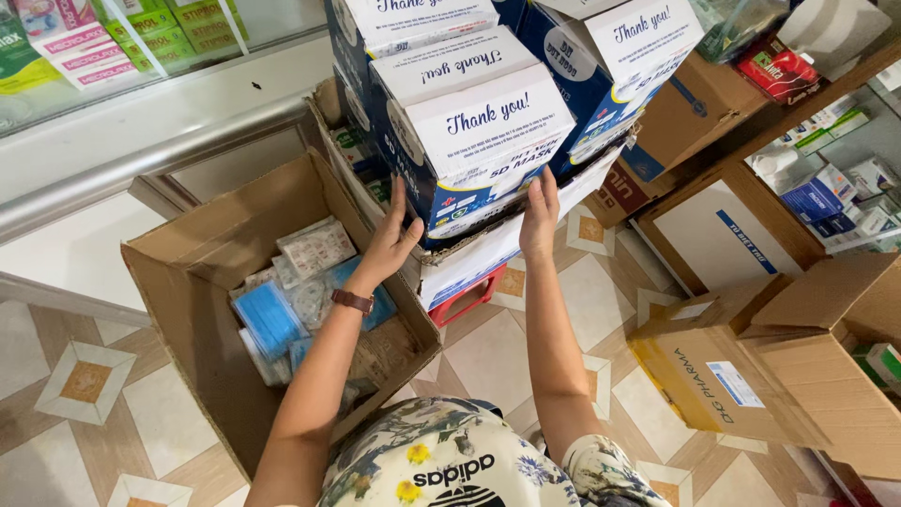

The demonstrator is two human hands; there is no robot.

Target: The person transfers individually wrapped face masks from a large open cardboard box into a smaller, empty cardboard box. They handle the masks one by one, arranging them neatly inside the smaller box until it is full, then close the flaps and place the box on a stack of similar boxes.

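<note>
A blue and white mask box (469,141) stands at the front of a stack of like boxes (601,66) in a cardboard carton (488,255). My left hand (392,235) presses flat on the box's left side near its bottom. On the right of the lower front edge my right hand (540,214) grips the same box. There is a brown watch (353,300) on my left wrist.
An open cardboard box (188,282) at the left holds several packets of blue face masks (272,314). A red stool (465,300) props up the carton. Closed cartons (751,376) crowd the floor at the right. Behind stand a glass counter (103,56) and shelves (835,178).
</note>
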